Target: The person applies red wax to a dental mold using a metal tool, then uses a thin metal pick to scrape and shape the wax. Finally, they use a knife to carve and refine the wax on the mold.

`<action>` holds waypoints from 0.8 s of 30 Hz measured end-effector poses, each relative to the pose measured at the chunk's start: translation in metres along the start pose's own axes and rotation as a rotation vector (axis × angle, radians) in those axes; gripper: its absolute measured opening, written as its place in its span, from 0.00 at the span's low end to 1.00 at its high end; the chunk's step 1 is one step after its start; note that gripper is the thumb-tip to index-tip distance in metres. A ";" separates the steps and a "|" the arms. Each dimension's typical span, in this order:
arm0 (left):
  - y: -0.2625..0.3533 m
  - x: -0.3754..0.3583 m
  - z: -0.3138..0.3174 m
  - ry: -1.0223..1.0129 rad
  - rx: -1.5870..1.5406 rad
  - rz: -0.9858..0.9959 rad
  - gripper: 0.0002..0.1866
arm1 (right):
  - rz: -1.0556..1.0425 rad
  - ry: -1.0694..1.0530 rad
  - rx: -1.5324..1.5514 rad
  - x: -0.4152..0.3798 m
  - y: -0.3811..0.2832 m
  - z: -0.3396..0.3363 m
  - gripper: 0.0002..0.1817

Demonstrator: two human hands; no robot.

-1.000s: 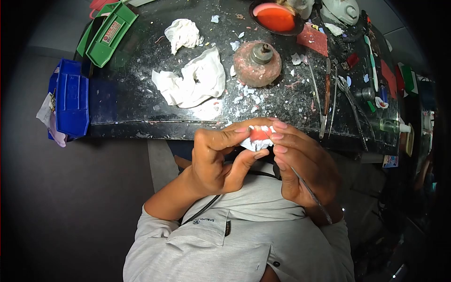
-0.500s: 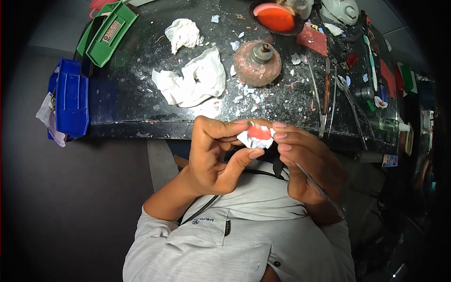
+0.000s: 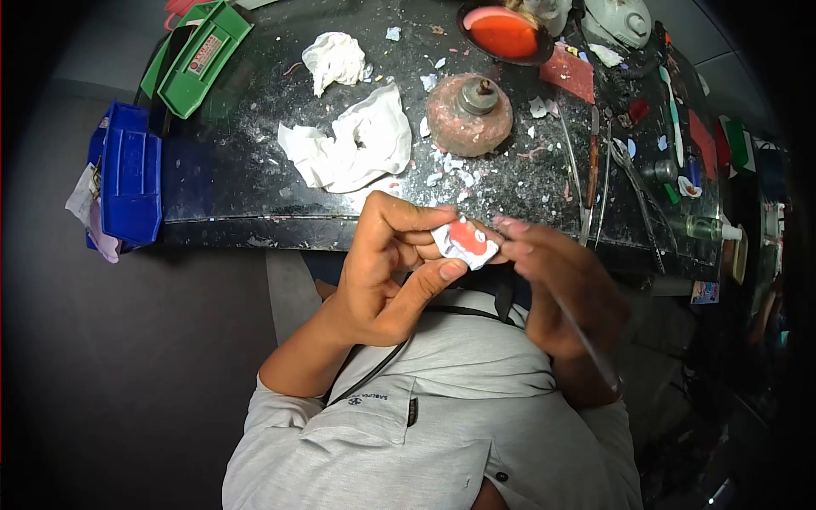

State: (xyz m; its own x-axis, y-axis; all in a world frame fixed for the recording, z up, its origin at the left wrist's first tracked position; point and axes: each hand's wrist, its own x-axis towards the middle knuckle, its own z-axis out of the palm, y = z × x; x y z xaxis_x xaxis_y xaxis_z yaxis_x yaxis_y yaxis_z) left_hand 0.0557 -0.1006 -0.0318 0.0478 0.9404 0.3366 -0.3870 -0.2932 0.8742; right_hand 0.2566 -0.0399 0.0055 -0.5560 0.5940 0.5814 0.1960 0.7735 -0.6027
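Between the thumb and fingers of my left hand (image 3: 387, 268) is a small white plaster dental cast (image 3: 453, 247) with pink wax (image 3: 472, 239) on its upper face. Close to the cast's right edge is my right hand (image 3: 561, 285), smeared by motion, its fingertips near the wax. A thin metal hand tool (image 3: 586, 344) is held in it, the shaft slanting down and right from the palm; its exact kind is too blurred to tell. Whether the right fingertips touch the cast cannot be made out.
A wax-spattered spirit lamp (image 3: 470, 119) stands ahead, beside white cloth (image 3: 374, 140) and plaster crumbs. A dish of red wax (image 3: 501, 36) is behind. Metal tools (image 3: 592, 161) lie right; blue (image 3: 134, 178) and green bins (image 3: 202, 64) stand left.
My left hand has turned and tilted the cast, showing more of the pink wax. My right hand has drawn slightly to the right, still with the tool.
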 end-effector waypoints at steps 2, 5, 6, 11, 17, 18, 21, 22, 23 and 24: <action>-0.001 0.002 0.001 0.017 -0.051 -0.012 0.19 | 0.052 0.070 -0.009 -0.002 0.006 0.002 0.11; -0.005 0.003 -0.003 -0.005 -0.137 0.007 0.18 | 0.115 0.175 0.043 -0.005 0.012 0.004 0.08; -0.007 0.005 -0.002 -0.003 -0.170 0.023 0.17 | 0.108 0.205 0.103 -0.004 0.013 0.006 0.07; -0.010 0.008 0.000 -0.035 -0.196 0.062 0.18 | 0.176 0.310 0.303 -0.001 0.016 0.013 0.08; -0.017 0.003 0.005 -0.020 0.245 0.225 0.25 | -0.031 0.081 0.161 0.006 -0.001 0.009 0.11; -0.013 0.004 0.005 -0.034 0.335 0.246 0.26 | -0.017 0.071 0.188 0.007 -0.004 0.012 0.13; -0.015 0.005 0.005 -0.050 0.426 0.324 0.26 | -0.035 0.038 0.181 0.009 -0.007 0.018 0.12; -0.021 0.007 0.004 -0.037 0.357 0.334 0.26 | -0.067 0.039 0.185 0.008 -0.005 0.018 0.13; -0.025 0.007 0.003 -0.035 0.357 0.334 0.26 | -0.067 0.038 0.186 0.008 -0.004 0.018 0.13; -0.028 0.007 0.002 -0.036 0.331 0.354 0.25 | -0.076 0.032 0.190 0.008 -0.004 0.018 0.13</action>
State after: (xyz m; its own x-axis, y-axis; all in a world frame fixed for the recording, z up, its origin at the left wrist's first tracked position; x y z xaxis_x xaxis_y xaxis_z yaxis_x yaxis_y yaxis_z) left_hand 0.0688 -0.0864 -0.0535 0.0001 0.7685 0.6399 -0.0721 -0.6382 0.7665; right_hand 0.2367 -0.0424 0.0025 -0.5369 0.5443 0.6446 -0.0030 0.7629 -0.6466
